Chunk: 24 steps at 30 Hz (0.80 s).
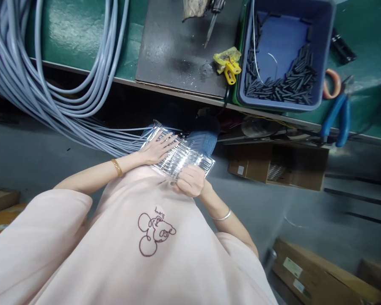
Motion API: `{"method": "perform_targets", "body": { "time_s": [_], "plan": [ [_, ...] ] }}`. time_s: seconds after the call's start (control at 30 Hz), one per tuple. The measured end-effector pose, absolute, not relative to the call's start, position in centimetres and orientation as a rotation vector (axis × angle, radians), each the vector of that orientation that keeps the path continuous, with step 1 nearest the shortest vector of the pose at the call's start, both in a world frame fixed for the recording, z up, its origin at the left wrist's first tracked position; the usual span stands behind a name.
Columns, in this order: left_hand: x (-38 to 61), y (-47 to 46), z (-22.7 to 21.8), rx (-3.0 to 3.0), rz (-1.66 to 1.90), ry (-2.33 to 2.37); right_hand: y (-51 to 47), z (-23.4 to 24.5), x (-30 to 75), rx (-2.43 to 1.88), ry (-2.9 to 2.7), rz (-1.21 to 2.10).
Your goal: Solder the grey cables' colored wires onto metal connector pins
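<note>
A silvery panel (180, 156) lies slantwise over the person's lap, below the front edge of the green bench (371, 101). It is a flat, oblong thing, its long sides running from upper left to lower right. Its face is bright and glossy, crossed by rows of narrow dark lines and slots that show most clearly at the right end; the middle washes out into glare and blur, so finer detail there cannot be made out.

The left hand (160, 148) rests palm down on the panel's left part, fingers spread and straight. The right hand (190, 181) is curled into a fist at the near edge, towards the right end—whether anything is pinched inside it, I cannot tell.

Grey cables (82, 131) sweep down from a thick coil and run in to the panel's left end, where their tips are hard to see. Blue cloth (206, 142) shows just beyond the panel, and the pale pink top (114, 250) lies just on its near side. On the bench above, a blue bin (282, 106) holds short black pieces (301, 74)—blue-handled pliers (336, 116) lie beside it.
</note>
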State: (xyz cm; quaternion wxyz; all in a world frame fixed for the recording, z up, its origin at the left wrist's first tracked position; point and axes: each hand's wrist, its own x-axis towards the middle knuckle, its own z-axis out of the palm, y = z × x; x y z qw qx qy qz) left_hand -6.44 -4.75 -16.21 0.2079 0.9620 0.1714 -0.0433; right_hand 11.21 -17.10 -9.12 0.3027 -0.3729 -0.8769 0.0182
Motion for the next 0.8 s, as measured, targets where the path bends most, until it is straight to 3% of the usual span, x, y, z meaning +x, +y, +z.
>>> {"method": "perform_targets", "body": {
  "time_s": [0.23, 0.8],
  "plan": [
    [-6.4, -4.8, -16.3, 2.696, -0.127, 0.476, -17.9, -8.0, 11.9, -0.879, -2.088, -0.100],
    [-6.5, -5.1, -16.7, 2.706, -0.076, 0.466, -19.7, -7.6, 13.4, -1.021, -2.045, 0.007]
  ]
}}
